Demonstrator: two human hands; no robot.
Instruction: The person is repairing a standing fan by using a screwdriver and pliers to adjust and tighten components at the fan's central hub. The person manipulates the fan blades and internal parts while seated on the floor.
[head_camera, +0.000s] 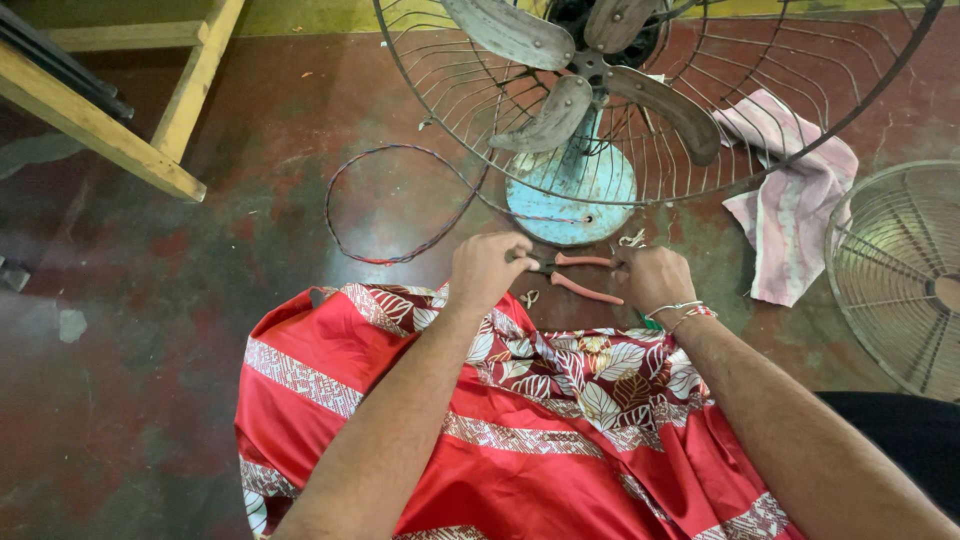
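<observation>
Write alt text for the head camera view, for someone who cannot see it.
Two bare hands meet over a red floor: the left hand and right hand hold pink-handled pliers between them, beside a twisted wire looping from an old fan's blue base. Red patterned cloth covers the lap; a pink rag lies right.

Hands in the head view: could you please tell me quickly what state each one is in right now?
Left hand: closed on the jaw end of the pink-handled metal pliers.
Right hand: closed at the pliers' handle ends; exact grip cannot be told.
</observation>
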